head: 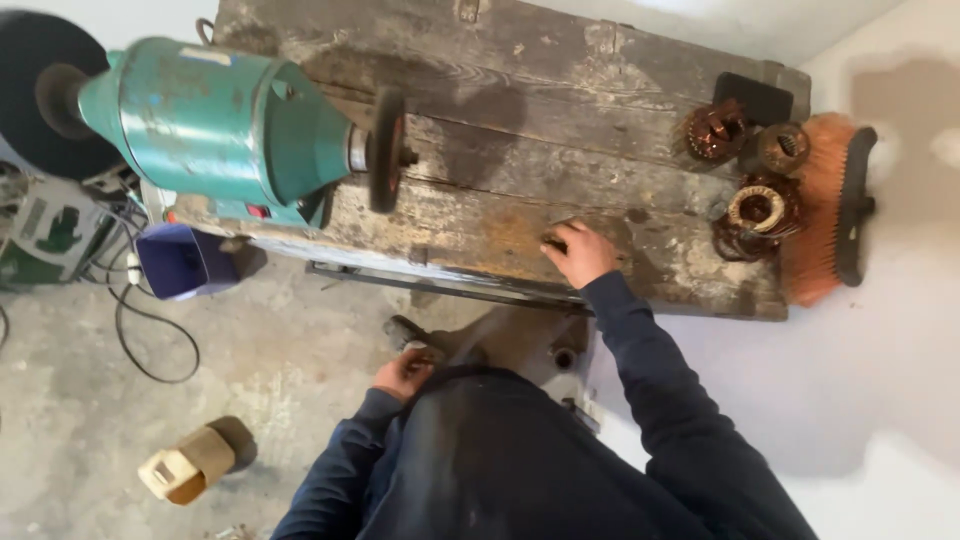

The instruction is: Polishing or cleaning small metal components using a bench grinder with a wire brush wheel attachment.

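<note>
Rough, stained planks made up the workbench [500, 190] in front of me, above a gritty concrete floor [270, 350]. My right hand [580, 252] rested on the wood near its front edge, fingers curled down onto a small dark object [553, 243] too little to make out. My left hand [403, 373] hung low by my waist, fingers bent around a dull grey metal part [410, 332]. Farther left sat the teal bench grinder [215, 120] with its dark round wheel [386, 150]. At the bench's right end lay coppery wound motor parts [752, 165] beside an orange-bristled broom head [828, 210].
</note>
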